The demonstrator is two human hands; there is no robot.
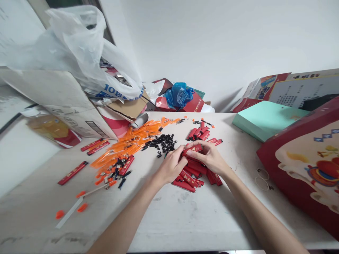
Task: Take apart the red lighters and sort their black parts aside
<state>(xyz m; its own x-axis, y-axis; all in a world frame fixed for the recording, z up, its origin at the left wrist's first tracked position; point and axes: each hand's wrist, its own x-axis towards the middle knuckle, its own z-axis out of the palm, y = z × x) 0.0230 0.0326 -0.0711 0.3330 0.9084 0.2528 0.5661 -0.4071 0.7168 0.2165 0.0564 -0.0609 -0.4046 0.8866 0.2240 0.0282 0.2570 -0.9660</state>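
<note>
Ten o'clock of the hands, white plastic bag [79, 53], blue print, "10" legible; at nine, orange strips [127, 141], then small black parts [164, 141] nearer. Left hand [172, 164] and right hand [209, 155], wrists turned inward, both pinch one gold-lettered red piece [195, 149] over the red pile [192, 178]. Working room at six, tabletop [185, 218] to its near edge; red printed box [296, 158] bounds four o'clock.

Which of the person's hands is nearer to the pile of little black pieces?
Left. The left hand is close beside the black pieces, at the pile's near right edge; the right hand is farther off, to the right of the left hand.
</note>
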